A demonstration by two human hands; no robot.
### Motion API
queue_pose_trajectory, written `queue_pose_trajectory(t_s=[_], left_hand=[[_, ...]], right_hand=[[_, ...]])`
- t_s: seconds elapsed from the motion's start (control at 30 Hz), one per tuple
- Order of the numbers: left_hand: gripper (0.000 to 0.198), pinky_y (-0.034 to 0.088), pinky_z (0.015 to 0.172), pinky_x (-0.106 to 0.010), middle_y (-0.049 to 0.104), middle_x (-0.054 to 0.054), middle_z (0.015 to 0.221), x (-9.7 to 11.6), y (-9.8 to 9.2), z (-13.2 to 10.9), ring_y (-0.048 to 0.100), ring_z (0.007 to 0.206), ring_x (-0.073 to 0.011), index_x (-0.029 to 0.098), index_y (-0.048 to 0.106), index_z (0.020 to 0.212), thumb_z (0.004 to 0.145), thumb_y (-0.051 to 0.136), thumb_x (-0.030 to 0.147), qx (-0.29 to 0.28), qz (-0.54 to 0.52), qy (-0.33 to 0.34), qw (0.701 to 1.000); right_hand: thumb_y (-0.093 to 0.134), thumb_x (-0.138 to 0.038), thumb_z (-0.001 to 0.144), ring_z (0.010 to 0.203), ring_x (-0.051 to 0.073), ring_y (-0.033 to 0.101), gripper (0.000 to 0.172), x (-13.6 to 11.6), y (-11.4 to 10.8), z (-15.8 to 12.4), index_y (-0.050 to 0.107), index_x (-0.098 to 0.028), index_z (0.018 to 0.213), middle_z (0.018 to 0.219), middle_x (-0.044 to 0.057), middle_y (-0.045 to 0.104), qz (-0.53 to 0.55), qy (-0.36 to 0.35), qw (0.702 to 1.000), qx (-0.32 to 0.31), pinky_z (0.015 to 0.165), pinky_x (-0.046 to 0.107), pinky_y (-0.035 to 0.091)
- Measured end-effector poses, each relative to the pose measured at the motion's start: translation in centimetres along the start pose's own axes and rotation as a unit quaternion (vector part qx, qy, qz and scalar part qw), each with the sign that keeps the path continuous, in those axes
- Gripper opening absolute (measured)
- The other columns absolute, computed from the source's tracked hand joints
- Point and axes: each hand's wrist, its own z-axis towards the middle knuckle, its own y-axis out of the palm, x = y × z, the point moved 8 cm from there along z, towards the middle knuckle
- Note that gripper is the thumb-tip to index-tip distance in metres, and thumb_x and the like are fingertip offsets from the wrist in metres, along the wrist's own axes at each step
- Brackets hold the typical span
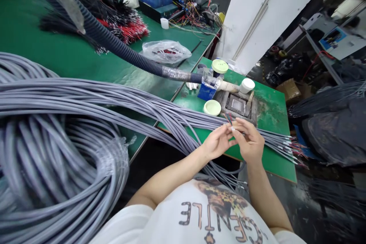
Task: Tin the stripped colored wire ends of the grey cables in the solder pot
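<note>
Both my hands meet in front of me, over the near edge of the small green board (pixel 276 108). My left hand (pixel 219 141) has its fingers closed around the end of a grey cable, its thumb and fingertips close to the other hand. My right hand (pixel 250 141) pinches the thin coloured wires (pixel 229 119) that stick up from that end. The cable itself is mostly hidden by my fingers. A bundle of grey cables (pixel 160 108) runs under my hands, and its stripped wire ends (pixel 296 150) lie to the right.
Just beyond my hands sits a solder pot (pixel 238 103), with a corrugated hose (pixel 137 59) ending above it. Around it stand a pale green lid (pixel 212 107) and a white jar (pixel 247 85). A large cable coil (pixel 111 160) fills the left. A plastic bag (pixel 166 51) lies farther back.
</note>
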Motion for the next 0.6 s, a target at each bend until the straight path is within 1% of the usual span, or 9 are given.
queue_pose_trajectory(t_s=[0.1,0.17,0.23,0.33,0.43,0.53,0.6], left_hand=[[0.04,0.049,0.08,-0.029,0.068,-0.006,0.104,0.4,-0.1,-0.3,0.061,0.095,-0.018,0.02,0.068,0.107,0.069,0.079,0.027,0.008,0.115,0.052,0.992],[0.043,0.049,0.078,-0.029,0.07,-0.005,0.1,0.8,-0.3,-0.3,0.063,0.091,-0.0177,0.02,0.069,0.108,0.066,0.081,0.025,0.027,0.175,0.091,0.98],[0.039,0.049,0.075,-0.029,0.072,-0.004,0.09,1.2,-0.4,-0.4,0.063,0.082,-0.0166,0.019,0.072,0.103,0.067,0.081,0.029,0.046,0.216,0.116,0.969],[0.029,0.049,0.074,-0.03,0.072,-0.003,0.079,1.5,-0.4,-0.5,0.063,0.073,-0.0159,0.017,0.075,0.089,0.067,0.08,0.035,0.067,0.278,0.138,0.948],[0.027,0.05,0.076,-0.032,0.073,-0.003,0.078,1.7,-0.3,-0.8,0.064,0.074,-0.0189,0.017,0.076,0.083,0.068,0.078,0.039,0.07,0.35,0.156,0.921],[0.024,0.051,0.08,-0.034,0.073,-0.004,0.08,1.9,-0.1,-1.1,0.065,0.079,-0.0215,0.017,0.077,0.084,0.073,0.073,0.038,0.065,0.419,0.174,0.889],[0.021,0.051,0.082,-0.034,0.073,-0.004,0.081,2.1,0.0,-1.3,0.065,0.082,-0.0221,0.018,0.077,0.086,0.075,0.072,0.036,0.063,0.459,0.192,0.865]], right_hand=[[0.062,-0.023,0.084,0.088,0.019,0.065,0.025,0.3,-0.7,0.3,0.067,-0.028,0.108,0.097,0.003,0.067,-0.03,-0.005,0.999,0.038,0.08,0.035,0.051],[0.06,-0.023,0.085,0.089,0.02,0.062,0.017,-0.1,-0.7,0.4,0.07,-0.026,0.098,0.093,0.003,0.066,-0.058,-0.029,0.997,0.039,0.081,0.037,0.05],[0.058,-0.022,0.086,0.089,0.02,0.06,0.015,-0.7,-0.7,0.6,0.071,-0.026,0.092,0.088,0.003,0.067,-0.074,-0.047,0.996,0.035,0.082,0.038,0.048],[0.059,-0.025,0.086,0.088,0.021,0.059,0.013,-1.5,-0.9,1.4,0.07,-0.026,0.091,0.087,0.003,0.066,-0.115,-0.062,0.991,0.032,0.082,0.04,0.047],[0.066,-0.03,0.081,0.087,0.022,0.057,0.01,-2.5,-0.8,2.3,0.069,-0.025,0.089,0.086,0.003,0.066,-0.189,-0.094,0.977,0.02,0.083,0.041,0.045],[0.069,-0.031,0.078,0.085,0.022,0.056,0.008,-3.4,-0.4,2.8,0.068,-0.025,0.084,0.081,0.003,0.065,-0.246,-0.133,0.96,0.017,0.081,0.041,0.044],[0.068,-0.027,0.079,0.083,0.022,0.056,0.003,-3.8,-0.1,2.8,0.067,-0.025,0.08,0.079,0.003,0.065,-0.263,-0.146,0.953,0.023,0.08,0.041,0.044]])
